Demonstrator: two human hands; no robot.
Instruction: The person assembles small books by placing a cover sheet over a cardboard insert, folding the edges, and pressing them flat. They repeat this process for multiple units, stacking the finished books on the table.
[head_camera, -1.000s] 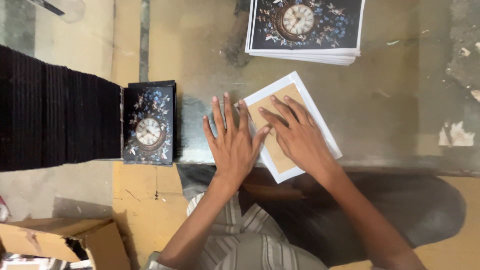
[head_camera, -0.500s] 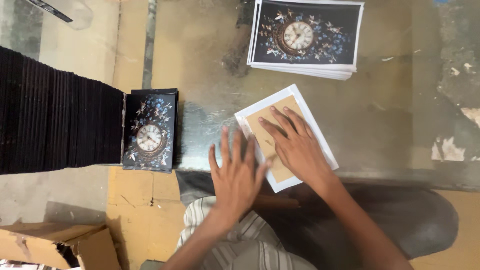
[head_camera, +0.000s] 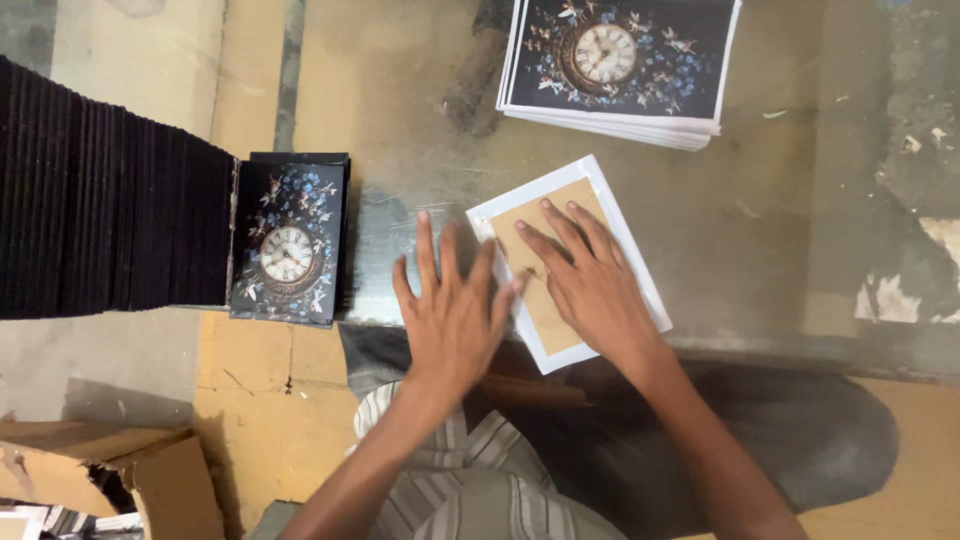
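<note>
A brown card panel (head_camera: 534, 260) lies centred on a white sheet (head_camera: 625, 250) on the glass-topped table (head_camera: 420, 120). My right hand (head_camera: 590, 285) presses flat on the brown panel, fingers spread. My left hand (head_camera: 452, 315) rests flat on the table just left of the sheet, fingertips touching its left edge. Neither hand holds anything.
A stack of printed sheets with a clock and blue flowers (head_camera: 620, 65) lies at the far side. A finished dark cover with the same clock picture (head_camera: 288, 240) lies at the left, beside a long row of black covers (head_camera: 100, 220). A torn cardboard box (head_camera: 130, 475) sits lower left.
My left hand slid off the sheet to the left and toward me, onto the bare table. My right hand stayed pressed on the brown panel.
</note>
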